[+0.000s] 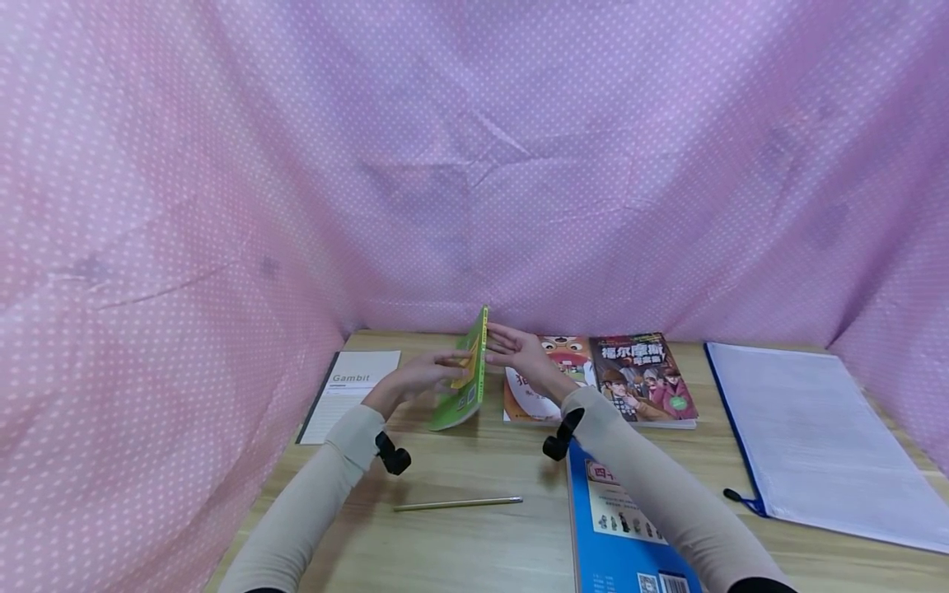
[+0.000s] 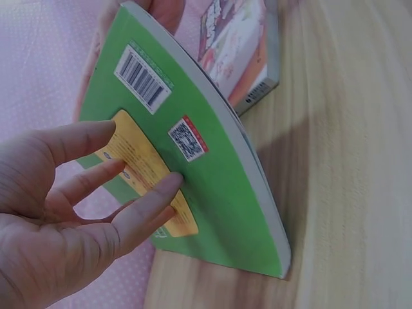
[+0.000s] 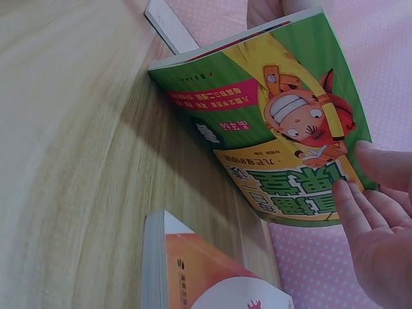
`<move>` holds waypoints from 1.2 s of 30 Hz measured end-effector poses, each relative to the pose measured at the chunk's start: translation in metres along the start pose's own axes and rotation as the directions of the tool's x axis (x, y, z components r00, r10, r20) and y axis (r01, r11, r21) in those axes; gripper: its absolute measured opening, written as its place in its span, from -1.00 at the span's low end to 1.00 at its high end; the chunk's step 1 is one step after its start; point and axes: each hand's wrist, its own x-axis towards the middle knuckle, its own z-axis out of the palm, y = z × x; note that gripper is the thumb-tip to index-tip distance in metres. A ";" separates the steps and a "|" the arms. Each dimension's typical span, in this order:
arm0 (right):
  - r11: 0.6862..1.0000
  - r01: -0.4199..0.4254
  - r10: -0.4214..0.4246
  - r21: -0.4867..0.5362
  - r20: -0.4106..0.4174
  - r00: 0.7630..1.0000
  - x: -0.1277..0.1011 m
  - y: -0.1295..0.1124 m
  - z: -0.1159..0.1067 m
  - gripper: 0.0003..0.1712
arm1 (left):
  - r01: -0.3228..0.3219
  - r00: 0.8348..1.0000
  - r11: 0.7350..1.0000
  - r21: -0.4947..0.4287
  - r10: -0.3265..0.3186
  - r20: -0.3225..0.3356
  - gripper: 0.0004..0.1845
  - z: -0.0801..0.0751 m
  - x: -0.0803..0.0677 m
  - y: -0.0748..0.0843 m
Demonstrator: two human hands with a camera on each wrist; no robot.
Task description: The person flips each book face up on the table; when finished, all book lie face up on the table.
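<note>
A green paperback [image 1: 469,394] stands upright and slightly tilted near the far side of the table, between my two hands. Its back cover, with a barcode [image 2: 143,78] and a yellow panel, faces my left hand [image 1: 421,375]. Spread fingers of that hand touch this cover in the left wrist view. On the other side, my right hand [image 1: 525,359] lays its nearly straight fingers on the front cover near the spine. That cover carries a cartoon figure [image 3: 293,114] with a wide grin. The palms are off the covers.
Left of the paperback lies a white "Gambit" notebook [image 1: 347,403]. To the right are an orange-and-white book [image 1: 530,405] and a dark comic-style book [image 1: 643,380]. A pencil [image 1: 458,503] lies in front, a blue book [image 1: 619,556] under the right forearm, and a white zip pouch [image 1: 823,436] far right.
</note>
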 end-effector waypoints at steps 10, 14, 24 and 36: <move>1.000 -0.013 0.013 0.011 -0.042 0.999 -0.001 -0.004 0.007 -0.30 | -0.006 1.000 0.999 -0.041 0.006 0.003 -0.44 0.000 -0.004 0.011; 1.000 -0.002 0.003 0.008 -0.049 0.999 0.000 -0.005 0.009 -0.31 | -0.037 0.999 0.998 -0.057 0.037 0.001 -0.47 0.000 -0.003 0.015; 0.998 0.059 -0.059 0.009 -0.058 0.997 0.004 -0.003 0.015 -0.35 | -0.076 0.997 0.993 -0.093 0.076 -0.006 -0.44 0.000 -0.002 0.021; 0.999 0.040 -0.041 -0.013 -0.087 0.995 0.007 -0.009 0.023 -0.37 | -0.066 0.998 0.993 -0.097 0.065 -0.016 -0.34 -0.001 -0.004 0.025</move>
